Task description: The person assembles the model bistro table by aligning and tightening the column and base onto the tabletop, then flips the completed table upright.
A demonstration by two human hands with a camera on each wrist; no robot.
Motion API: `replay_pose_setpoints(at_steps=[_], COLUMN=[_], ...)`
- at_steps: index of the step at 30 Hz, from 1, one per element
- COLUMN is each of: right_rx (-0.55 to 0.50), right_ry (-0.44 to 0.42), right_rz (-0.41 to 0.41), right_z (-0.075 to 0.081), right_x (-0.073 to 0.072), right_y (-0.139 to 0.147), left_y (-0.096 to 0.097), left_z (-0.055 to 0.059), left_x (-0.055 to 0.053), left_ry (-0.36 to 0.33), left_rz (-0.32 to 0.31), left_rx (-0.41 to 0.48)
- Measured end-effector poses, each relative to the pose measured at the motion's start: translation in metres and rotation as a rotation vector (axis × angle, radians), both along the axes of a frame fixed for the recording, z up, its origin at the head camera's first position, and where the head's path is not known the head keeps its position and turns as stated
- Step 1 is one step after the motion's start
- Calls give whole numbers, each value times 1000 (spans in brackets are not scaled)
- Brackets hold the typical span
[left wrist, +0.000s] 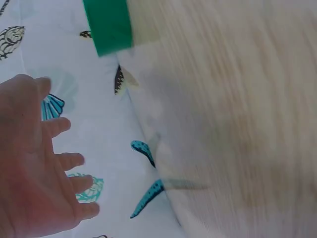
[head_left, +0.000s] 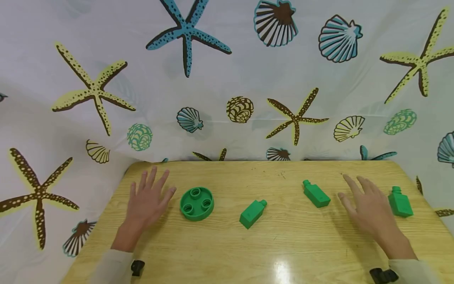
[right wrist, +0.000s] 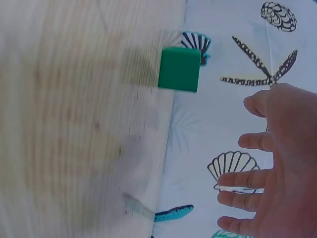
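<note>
My left hand (head_left: 147,203) hovers over the left of the table with fingers spread, holding nothing. Just right of it lies a round green holder (head_left: 196,216) with three threaded sockets facing up. A green square bottle (head_left: 252,214) with a narrow neck lies on its side near the table's middle. Another such bottle (head_left: 317,195) lies farther right, its neck toward the back left. My right hand (head_left: 372,209), fingers extended and holding nothing, is between that bottle and a third green bottle (head_left: 400,202) by the right edge. In the right wrist view, one green bottle (right wrist: 179,69) shows its flat base.
The pale wooden table (head_left: 220,252) ends at the back against a white curtain (head_left: 220,79) printed with starfish and shells. The curtain also runs along both sides. A dark wrist strap piece (head_left: 137,268) shows at the left sleeve.
</note>
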State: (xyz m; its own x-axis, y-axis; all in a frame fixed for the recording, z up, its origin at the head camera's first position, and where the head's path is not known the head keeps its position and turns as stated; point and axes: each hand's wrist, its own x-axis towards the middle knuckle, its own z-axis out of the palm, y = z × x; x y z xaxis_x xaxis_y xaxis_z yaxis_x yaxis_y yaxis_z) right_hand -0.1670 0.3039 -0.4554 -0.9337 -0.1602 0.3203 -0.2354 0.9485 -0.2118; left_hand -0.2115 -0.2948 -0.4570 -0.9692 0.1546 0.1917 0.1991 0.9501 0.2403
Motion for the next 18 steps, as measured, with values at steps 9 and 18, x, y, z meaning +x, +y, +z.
replay_pose_setpoints(at_steps=[9,18], right_rx=[-199,-422], right_ry=[91,21], right_rz=[83,174], right_z=[-1,-13], right_x=[13,13], right_y=[-48,-114], left_y=[38,65], left_z=[4,3], left_x=[17,25], left_ry=[-91,-243], left_rz=[-47,-139], left_rx=[162,362])
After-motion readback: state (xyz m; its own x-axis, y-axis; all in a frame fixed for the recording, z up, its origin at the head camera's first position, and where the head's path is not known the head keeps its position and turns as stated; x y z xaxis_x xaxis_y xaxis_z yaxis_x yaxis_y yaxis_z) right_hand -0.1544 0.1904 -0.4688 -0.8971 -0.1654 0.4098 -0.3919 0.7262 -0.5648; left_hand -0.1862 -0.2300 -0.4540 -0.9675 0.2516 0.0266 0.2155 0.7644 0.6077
